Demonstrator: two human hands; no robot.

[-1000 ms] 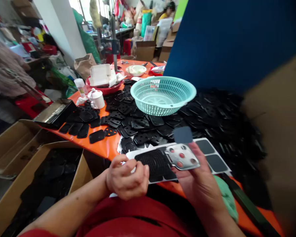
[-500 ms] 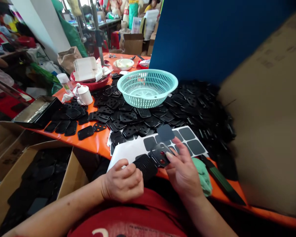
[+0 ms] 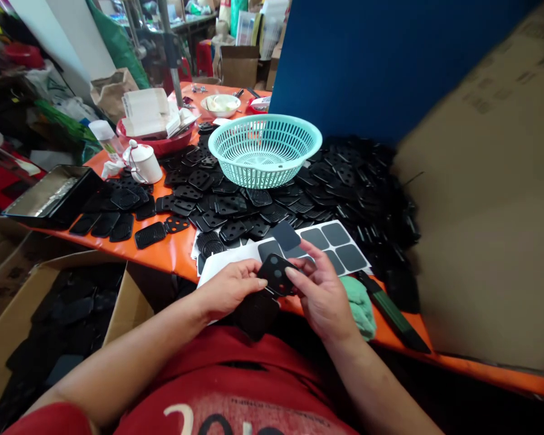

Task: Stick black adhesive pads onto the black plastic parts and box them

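Note:
Between both hands is a black hinged plate (image 3: pixel 275 273). Its flap with round holes faces up, and its other half hangs below, dark and partly hidden. My left hand (image 3: pixel 226 289) pinches the flap's left edge between thumb and fingers. The thumb of my right hand (image 3: pixel 324 299) presses the right edge. A dark grey rounded-square sticker (image 3: pixel 285 235) stands out from the right fingertips, above the plate. Behind it lies a white sheet (image 3: pixel 360 260) with several similar grey stickers. A green cloth (image 3: pixel 359 305) is beside my right wrist.
A turquoise plastic basket (image 3: pixel 265 175) sits on heaped black plates (image 3: pixel 335 187). Left are a white lidded cup (image 3: pixel 144 164), a black tray (image 3: pixel 49 196) and a cardboard box (image 3: pixel 131 296) of black parts. A blue panel (image 3: pixel 367 66) and tall cardboard (image 3: pixel 485 241) border the right.
My left hand has turned from a fist around the plate's ridged half to a pinch at the holed flap. The plate is tilted differently, its ridged half now lower. The sticker stays in my right fingers.

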